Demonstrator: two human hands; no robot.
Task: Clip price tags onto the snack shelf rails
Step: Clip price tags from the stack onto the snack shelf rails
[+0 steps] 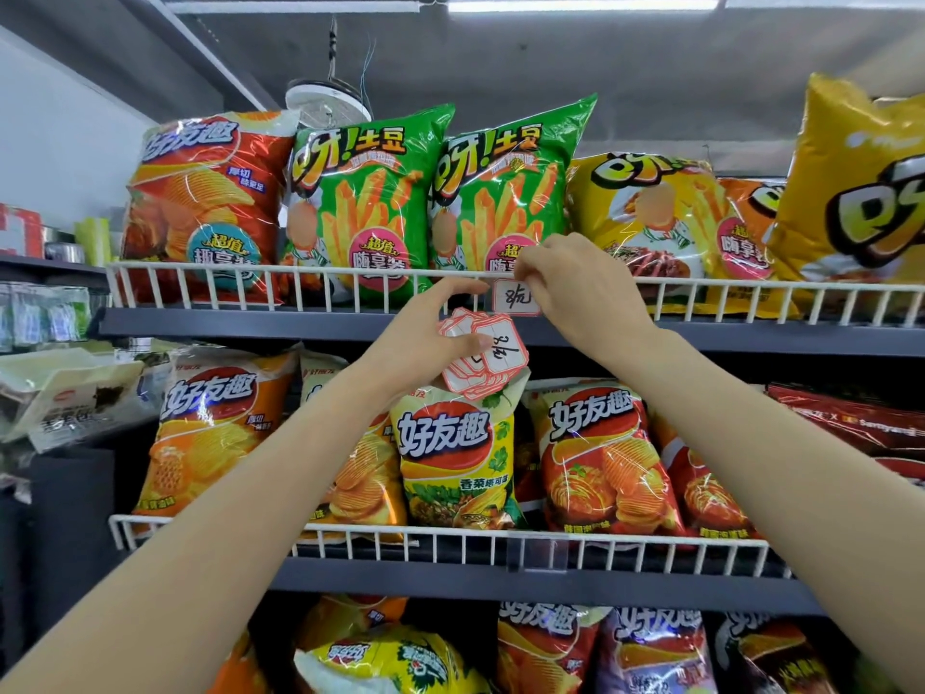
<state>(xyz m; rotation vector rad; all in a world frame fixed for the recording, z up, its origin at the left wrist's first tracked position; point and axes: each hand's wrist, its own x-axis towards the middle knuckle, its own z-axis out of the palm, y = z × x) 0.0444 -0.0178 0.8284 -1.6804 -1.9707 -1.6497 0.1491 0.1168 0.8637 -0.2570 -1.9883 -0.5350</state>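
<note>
Two hands are up at the top shelf's white wire rail. My right hand pinches the price tag marked 8 against that rail, below the green fries bag; I judge the clipping half done. My left hand grips the stack of spare tags just beneath. Next: press until it seats, then draw another tag.

Grey ceiling with strip light, pale wall left, dark side shelf.
</note>
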